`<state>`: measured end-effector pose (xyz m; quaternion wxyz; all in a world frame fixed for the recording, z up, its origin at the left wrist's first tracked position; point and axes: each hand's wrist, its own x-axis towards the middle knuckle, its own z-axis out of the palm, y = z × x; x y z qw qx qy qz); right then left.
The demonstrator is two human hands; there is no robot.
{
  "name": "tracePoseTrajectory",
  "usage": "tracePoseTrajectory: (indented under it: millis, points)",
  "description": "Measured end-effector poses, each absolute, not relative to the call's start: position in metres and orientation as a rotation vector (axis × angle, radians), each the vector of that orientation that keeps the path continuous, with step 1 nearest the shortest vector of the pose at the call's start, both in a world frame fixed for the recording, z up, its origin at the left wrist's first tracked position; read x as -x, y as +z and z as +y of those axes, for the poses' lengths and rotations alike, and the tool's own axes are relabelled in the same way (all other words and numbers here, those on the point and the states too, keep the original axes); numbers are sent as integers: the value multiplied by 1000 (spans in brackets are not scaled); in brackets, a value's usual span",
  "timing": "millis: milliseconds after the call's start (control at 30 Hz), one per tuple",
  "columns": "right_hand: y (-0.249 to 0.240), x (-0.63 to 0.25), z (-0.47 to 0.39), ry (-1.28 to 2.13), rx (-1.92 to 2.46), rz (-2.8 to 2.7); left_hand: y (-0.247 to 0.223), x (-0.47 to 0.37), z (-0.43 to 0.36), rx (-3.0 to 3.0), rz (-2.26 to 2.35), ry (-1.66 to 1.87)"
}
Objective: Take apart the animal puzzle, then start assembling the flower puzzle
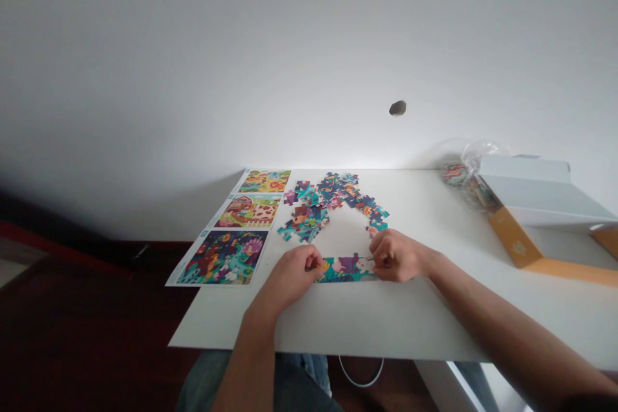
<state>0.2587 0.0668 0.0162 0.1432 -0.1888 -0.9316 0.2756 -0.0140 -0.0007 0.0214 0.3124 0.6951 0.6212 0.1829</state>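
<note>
A short strip of joined jigsaw pieces (344, 269), teal, purple and pink, lies flat near the front of the white table. My left hand (295, 270) is closed at its left end, fingertips pinched on the edge beside a yellow patch. At the opposite end my right hand (400, 256) has its fingers curled down onto the strip and covers that end. Beyond both hands, a loose heap of jigsaw pieces (333, 192) forms an arc. Its right arm, a run of teal and orange pieces (375, 209), comes down close to my right knuckles.
A picture sheet with three printed scenes (241, 211) lies on the left, overhanging the table's edge. An open orange-and-white box (524, 251) stands on the right, with clear plastic bags of pieces (461, 174) beside it. Behind the table (338, 322) rises a white wall with a hole (398, 108).
</note>
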Motion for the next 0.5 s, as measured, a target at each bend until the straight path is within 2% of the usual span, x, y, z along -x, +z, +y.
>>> tracePoseTrajectory:
  millis: [100, 233, 367, 500]
  points:
    - [18, -267, 78, 719, 669, -2584, 20, 20, 4, -1810, 1644, 429]
    - [14, -280, 101, 399, 1043, -2339, 35, 28, 25, -1956, 1643, 361]
    - [2, -288, 119, 230, 1265, -2150, 48, 20, 67, -2234, 1734, 790]
    - [-9, -290, 130, 219, 1370, -2053, 30, 3, 107, -2480, 1619, 1153]
